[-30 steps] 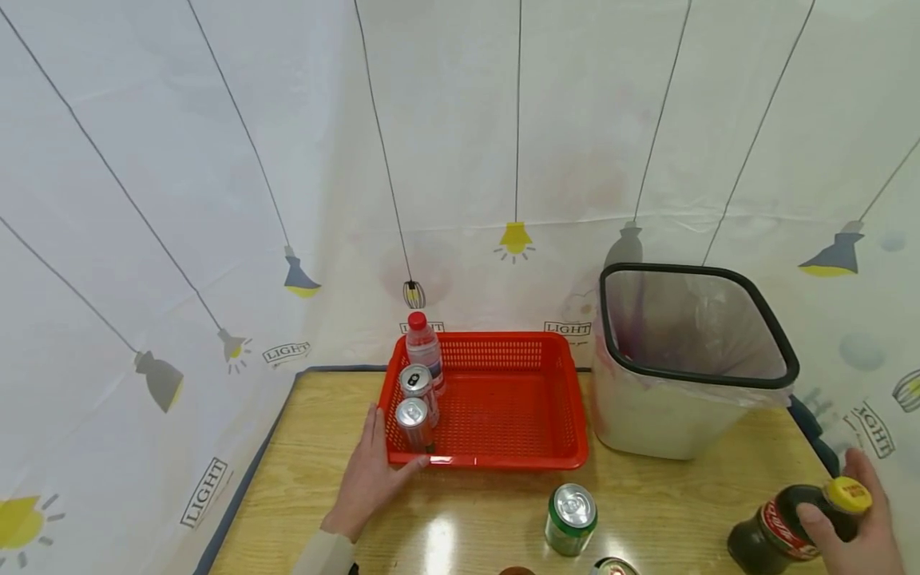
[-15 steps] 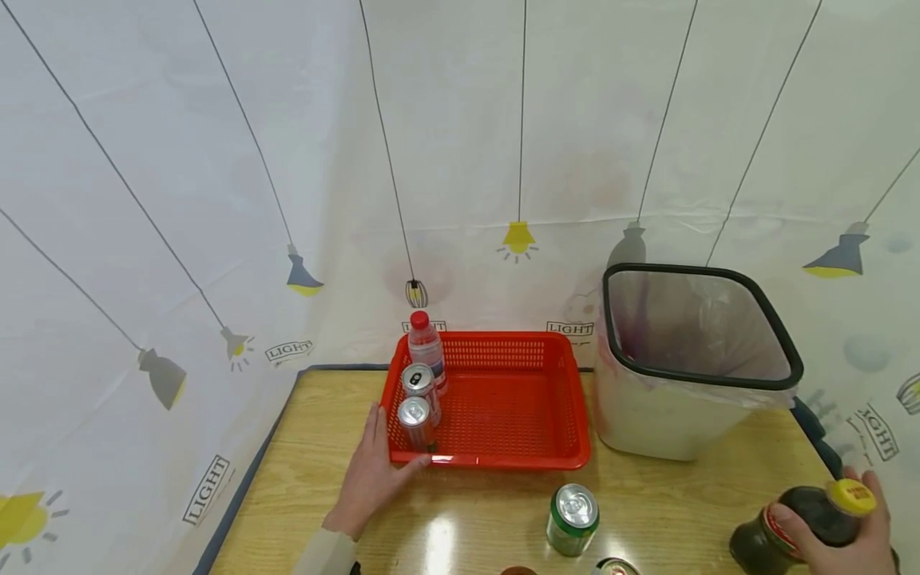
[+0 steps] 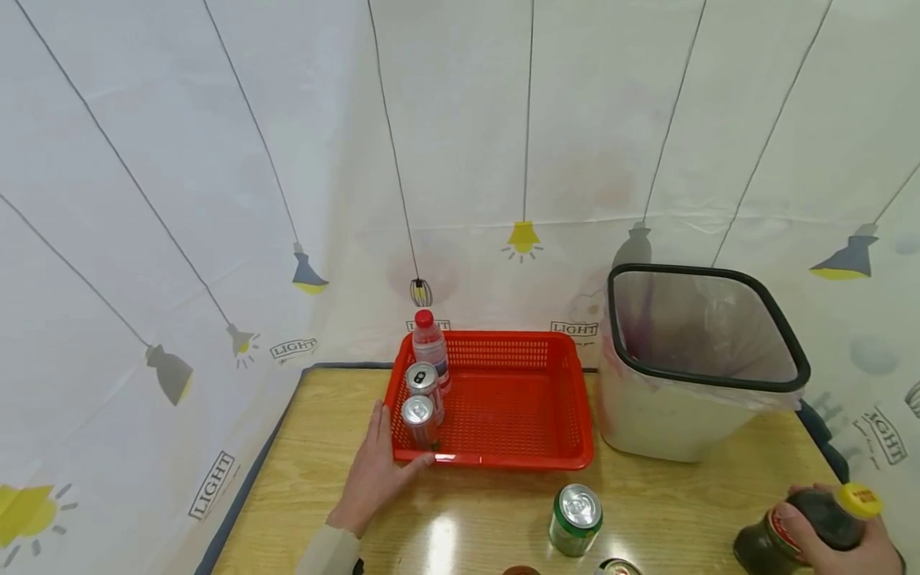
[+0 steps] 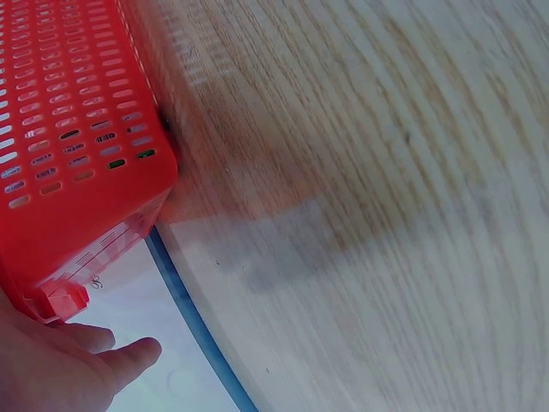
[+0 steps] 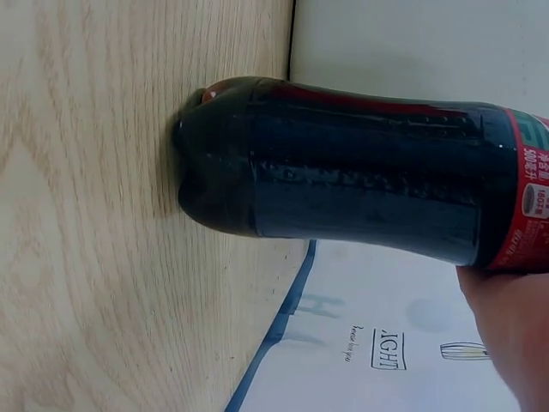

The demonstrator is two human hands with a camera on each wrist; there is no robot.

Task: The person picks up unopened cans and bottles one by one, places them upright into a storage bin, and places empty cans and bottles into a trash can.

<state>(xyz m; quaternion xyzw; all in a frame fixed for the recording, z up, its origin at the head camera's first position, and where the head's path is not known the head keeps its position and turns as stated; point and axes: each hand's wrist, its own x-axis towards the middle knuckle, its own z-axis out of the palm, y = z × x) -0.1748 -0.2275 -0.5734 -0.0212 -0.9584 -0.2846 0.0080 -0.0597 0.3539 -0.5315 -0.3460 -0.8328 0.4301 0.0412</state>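
At the lower right of the head view, my right hand [image 3: 862,547] grips a dark cola bottle [image 3: 765,547] with a yellow cap and red label. The right wrist view shows the bottle's base [image 5: 223,154] close over the wooden table. My left hand [image 3: 377,471] rests at the front left corner of a red plastic basket [image 3: 532,461], fingers along the left side and thumb at the front rim. Inside the basket, along its left wall, stand a clear bottle [image 3: 430,347] with a red cap and two cans [image 3: 419,419].
A bin [image 3: 647,427] with a black rim and clear liner stands right of the basket. A green can [image 3: 576,521] stands in front; another can top [image 3: 618,567] and a brown round top [image 3: 521,570] show at the lower edge. A lamp-patterned sheet [image 3: 460,160] hangs behind.
My right hand has wrapped further round the cola bottle, covering more of its label. My left hand keeps its place at the basket corner. The head view has shifted slightly.
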